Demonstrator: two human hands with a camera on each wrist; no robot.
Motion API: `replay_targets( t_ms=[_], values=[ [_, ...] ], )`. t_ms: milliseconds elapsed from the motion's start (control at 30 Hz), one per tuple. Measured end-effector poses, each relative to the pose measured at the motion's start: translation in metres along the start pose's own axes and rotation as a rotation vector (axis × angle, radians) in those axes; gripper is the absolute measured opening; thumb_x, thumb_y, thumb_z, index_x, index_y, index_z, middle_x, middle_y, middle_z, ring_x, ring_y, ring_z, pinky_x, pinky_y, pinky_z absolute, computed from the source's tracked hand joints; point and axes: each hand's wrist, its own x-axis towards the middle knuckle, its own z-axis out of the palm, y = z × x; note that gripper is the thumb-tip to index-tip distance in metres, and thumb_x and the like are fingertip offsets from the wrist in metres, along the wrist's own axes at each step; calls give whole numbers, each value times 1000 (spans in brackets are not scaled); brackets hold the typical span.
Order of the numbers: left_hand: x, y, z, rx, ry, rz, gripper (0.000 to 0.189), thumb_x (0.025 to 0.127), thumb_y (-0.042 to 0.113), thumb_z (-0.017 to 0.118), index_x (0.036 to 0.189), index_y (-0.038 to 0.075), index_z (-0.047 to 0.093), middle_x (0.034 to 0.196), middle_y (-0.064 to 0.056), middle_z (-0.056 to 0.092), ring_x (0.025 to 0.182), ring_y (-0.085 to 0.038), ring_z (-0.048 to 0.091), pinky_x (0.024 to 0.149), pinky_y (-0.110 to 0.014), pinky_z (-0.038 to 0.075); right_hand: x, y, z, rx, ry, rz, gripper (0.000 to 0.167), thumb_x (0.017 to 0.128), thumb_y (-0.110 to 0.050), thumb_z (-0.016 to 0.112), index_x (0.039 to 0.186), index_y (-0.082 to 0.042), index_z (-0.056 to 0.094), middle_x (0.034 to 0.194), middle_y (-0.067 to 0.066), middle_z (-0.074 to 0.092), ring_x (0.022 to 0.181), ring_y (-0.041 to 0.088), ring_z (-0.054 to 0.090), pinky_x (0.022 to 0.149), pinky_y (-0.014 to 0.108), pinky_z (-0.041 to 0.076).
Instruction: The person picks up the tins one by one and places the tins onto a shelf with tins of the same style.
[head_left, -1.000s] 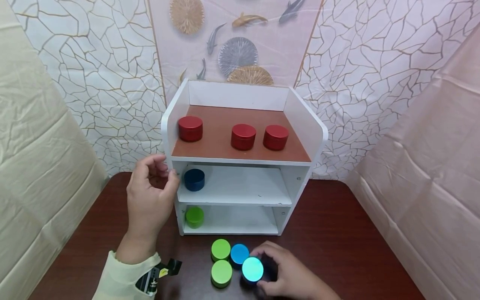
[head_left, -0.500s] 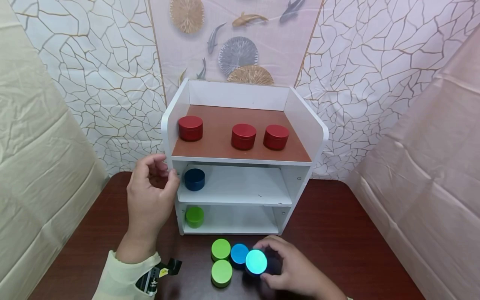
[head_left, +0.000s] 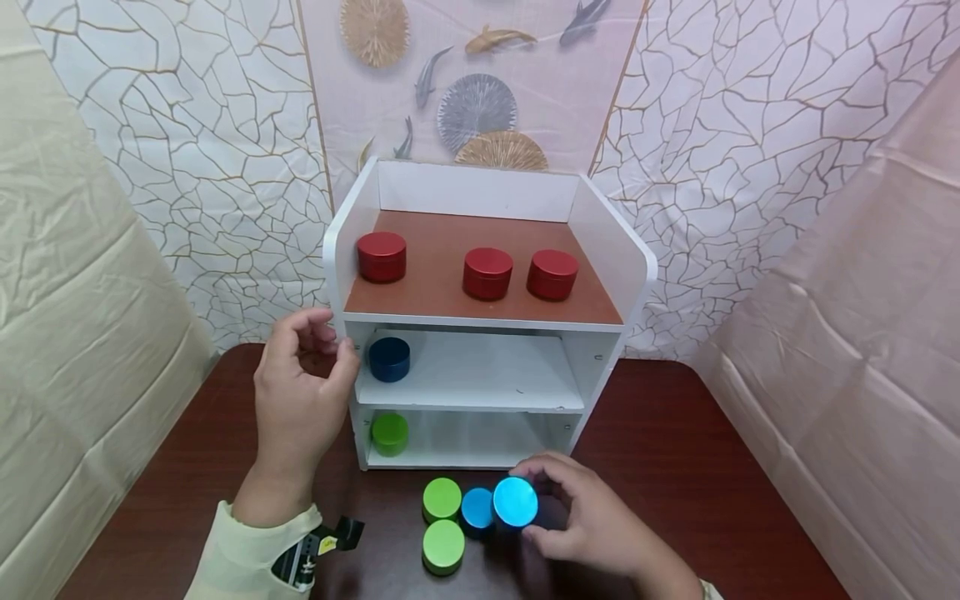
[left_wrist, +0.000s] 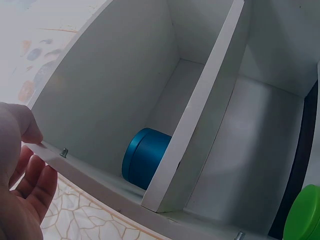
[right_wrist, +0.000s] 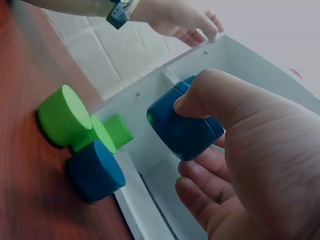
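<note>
The wrist band point(head_left: 303, 558), at 7 o'clock in the head view, carries a yellow label point(head_left: 327, 545) (its marks are too small to read).

The white shelf point(head_left: 480, 371) stands on the table point(head_left: 675, 467) and holds tins on three levels. Three red tins point(head_left: 487, 273) sit on top: one against the 9 o'clock wall, one near the middle, one towards 3 o'clock. The middle level has a dark blue tin point(head_left: 389, 360) at its 9 o'clock end, the bottom level a lime tin point(head_left: 389, 435) at the same end.

At 5 o'clock from the shelf, the right hand point(head_left: 585, 518) pinches a bright blue tin point(head_left: 515, 502) above the table, between thumb and fingers. Just to its 9 o'clock side stand a second blue tin point(head_left: 476, 508) and two green tins point(head_left: 442, 547).

The left hand point(head_left: 300, 387) grips the shelf's 9 o'clock side panel, fingers curled outside it.
</note>
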Motion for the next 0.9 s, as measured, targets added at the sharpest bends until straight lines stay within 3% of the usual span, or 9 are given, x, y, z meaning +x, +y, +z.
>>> replay_targets(
  t_ms=[333,600,900],
  values=[
    [0,0,0,-6,-1,-4,42,102,9,77,142,7,64,114,-9,66,101,-8,61,84,-11,52,10,-9,-9,23,42,-25,57,89,-15,95,138,-30,70,132,-7,70,116,15,72,103,29,64],
    [0,-1,0,-2,0,0,42,102,10,77,142,7,65,115,-9,66,101,-8,61,85,-10,52,24,-20,-20,13,60,-96,52,92,-16,92,138,-26,70,130,-4,71,115,17,73,103,32,65],
    [0,-1,0,-3,1,3,42,102,10,78,141,6,64,115,-10,66,101,-8,61,85,-11,52,41,-33,-33,-13,92,-77,56,90,-16,94,139,-28,70,132,-6,71,117,19,72,102,32,66]
  ],
)
